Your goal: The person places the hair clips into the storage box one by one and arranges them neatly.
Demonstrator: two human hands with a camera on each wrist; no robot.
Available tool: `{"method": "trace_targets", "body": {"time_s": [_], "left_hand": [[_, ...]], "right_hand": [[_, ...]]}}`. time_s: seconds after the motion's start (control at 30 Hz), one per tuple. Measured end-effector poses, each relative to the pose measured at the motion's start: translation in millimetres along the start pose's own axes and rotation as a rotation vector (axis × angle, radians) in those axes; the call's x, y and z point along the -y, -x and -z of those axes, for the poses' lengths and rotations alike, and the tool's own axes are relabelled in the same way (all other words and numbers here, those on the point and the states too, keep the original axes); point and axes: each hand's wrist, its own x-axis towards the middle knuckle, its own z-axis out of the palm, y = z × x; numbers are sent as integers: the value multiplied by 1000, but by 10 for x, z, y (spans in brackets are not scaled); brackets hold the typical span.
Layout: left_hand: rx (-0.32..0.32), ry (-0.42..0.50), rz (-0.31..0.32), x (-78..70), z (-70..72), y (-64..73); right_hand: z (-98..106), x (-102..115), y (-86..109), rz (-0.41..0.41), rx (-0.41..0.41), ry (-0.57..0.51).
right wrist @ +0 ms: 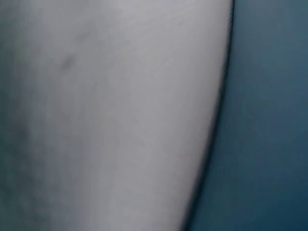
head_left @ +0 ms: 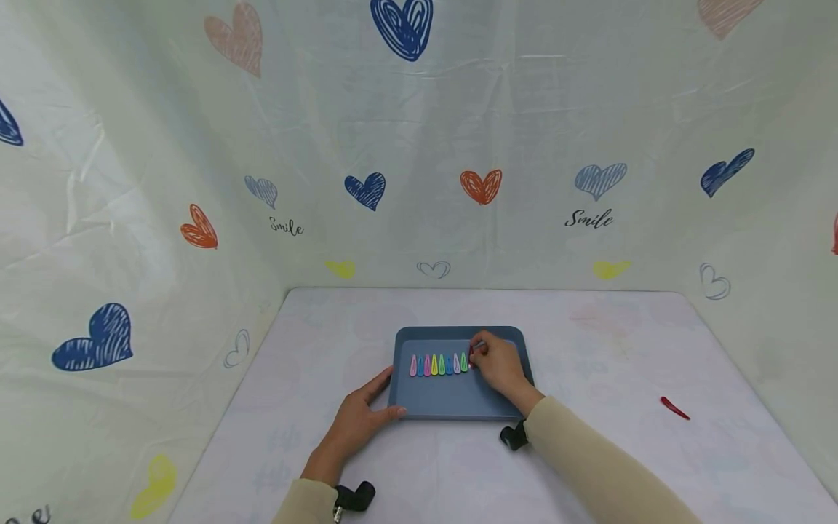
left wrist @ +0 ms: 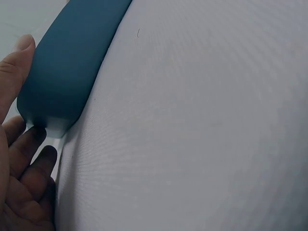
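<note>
A blue-grey tray [head_left: 452,407] lies on the table, bearing a side-by-side row of several small, colourful snap hair clips [head_left: 435,364]. My left hand [head_left: 356,418] holds the tray's near left corner, thumb at the front edge and fingers along the left side. In the left wrist view, the thumb and fingers [left wrist: 36,175] lie against the tray wall [left wrist: 67,72]. Over the tray's right half, my right hand [head_left: 499,364] pinches a dark red hair clip [head_left: 471,351] at the row's right end, partly hidden by the fingers. The right wrist view shows only blurred tray and table.
Another dark red hair clip [head_left: 675,408] lies alone on the white table [head_left: 609,451], right of the tray. A light curtain [head_left: 537,109] printed with hearts hangs behind the table and along its sides.
</note>
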Motion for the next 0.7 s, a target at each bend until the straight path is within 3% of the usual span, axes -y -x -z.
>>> {"method": "trace_targets", "body": {"time_s": [0.7], "left_hand": [[2,14,5,1,-4,-6]], "right_hand": [[-21,3,0,-10,40,88]]}}
